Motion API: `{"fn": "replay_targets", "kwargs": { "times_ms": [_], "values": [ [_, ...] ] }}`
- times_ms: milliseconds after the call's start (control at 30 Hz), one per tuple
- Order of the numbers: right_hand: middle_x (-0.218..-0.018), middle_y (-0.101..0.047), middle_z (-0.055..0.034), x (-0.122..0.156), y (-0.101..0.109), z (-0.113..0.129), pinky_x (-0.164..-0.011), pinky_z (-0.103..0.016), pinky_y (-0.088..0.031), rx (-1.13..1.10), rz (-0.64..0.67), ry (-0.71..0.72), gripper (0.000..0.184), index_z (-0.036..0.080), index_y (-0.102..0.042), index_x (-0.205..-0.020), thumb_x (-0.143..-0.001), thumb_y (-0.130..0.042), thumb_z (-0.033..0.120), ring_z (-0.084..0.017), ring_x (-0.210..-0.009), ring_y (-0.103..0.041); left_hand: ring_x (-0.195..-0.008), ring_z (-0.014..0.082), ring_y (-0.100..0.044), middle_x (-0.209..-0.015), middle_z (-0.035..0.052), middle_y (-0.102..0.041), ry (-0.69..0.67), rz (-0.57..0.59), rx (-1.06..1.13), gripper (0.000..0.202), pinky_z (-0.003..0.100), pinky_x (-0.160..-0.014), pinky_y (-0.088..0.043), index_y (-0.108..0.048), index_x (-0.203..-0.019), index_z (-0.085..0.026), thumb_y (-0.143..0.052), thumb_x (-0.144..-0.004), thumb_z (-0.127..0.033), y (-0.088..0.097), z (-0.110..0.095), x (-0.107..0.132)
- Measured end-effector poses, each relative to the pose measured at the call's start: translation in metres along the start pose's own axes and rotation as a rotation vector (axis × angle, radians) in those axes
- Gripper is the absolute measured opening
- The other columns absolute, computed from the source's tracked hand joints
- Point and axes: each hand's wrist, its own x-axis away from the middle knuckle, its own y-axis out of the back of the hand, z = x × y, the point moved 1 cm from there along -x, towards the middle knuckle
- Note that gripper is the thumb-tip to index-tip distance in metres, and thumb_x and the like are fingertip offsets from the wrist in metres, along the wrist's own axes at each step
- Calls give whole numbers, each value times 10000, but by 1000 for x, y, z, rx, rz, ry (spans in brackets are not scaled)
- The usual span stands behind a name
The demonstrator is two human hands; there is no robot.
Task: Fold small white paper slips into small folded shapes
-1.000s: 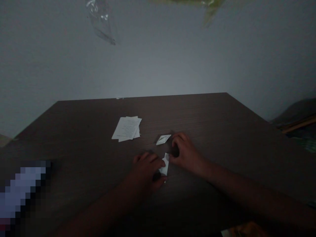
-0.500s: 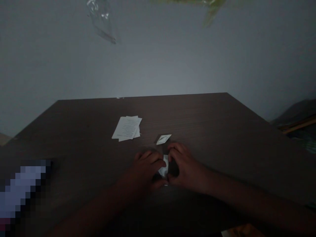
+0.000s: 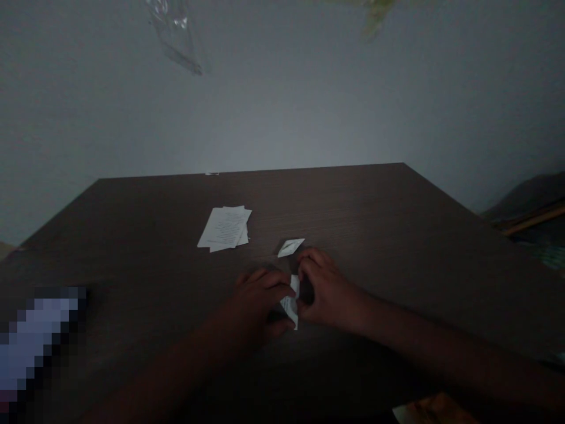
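Between my two hands is a small piece of folded white paper (image 3: 290,305) with faint print on it. My left hand (image 3: 265,297) curls round its left side, thumb and fingers closed on it. My right hand (image 3: 322,288) is bent at its right edge, with the fingers and thumb pinching along that side. Just beyond the fingers lies a folded paper piece (image 3: 291,247), tilted up on the table. Farther off to the left rests a small stack of printed paper sheets (image 3: 224,228). The dim light hides the exact fingertip contact.
The dark wooden table (image 3: 353,206) meets a pale wall (image 3: 300,106). A blurred-out, bright-screened device (image 3: 39,335) lies at the left. Clear plastic (image 3: 179,41) hangs on the wall. An orange-brown object (image 3: 436,409) shows at the bottom right edge.
My right thumb has moved up along the paper's right edge, and more of the paper's lower corner shows. The whole view has shifted slightly. The paper stack lies as before.
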Motion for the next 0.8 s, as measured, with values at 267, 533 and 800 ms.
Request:
{"fn": "replay_targets", "kwargs": {
  "times_ms": [267,533,800],
  "values": [
    [-1364,-647,-141,1,5,9,-1219,-672,-550,9,59,-9,501,281,-585,-1076,-717,-934,246,-419,-1379,-636,-1384,386,-700,-1461,42,-781,15,-37,26,488,573,-1187,-522,-809,-1372,-298,-900,-906,-181,1,-4,2],
    [-1453,-649,-169,15,2,20,-1260,-685,-548,15,107,26,533,267,-607,-1178,-742,-912,240,-427,-1437,-631,-1394,368,-706,-1452,42,-807,61,26,60,443,588,-1194,-520,-812,-1319,-281,-847,-921,-89,12,-16,0],
    [-1392,-655,-143,16,3,20,-1230,-665,-566,10,90,51,546,275,-611,-1189,-736,-914,250,-418,-1398,-642,-1399,370,-713,-1469,42,-805,46,-11,40,509,556,-1185,-545,-793,-1371,-311,-846,-901,-124,4,-8,2]
  ]
}}
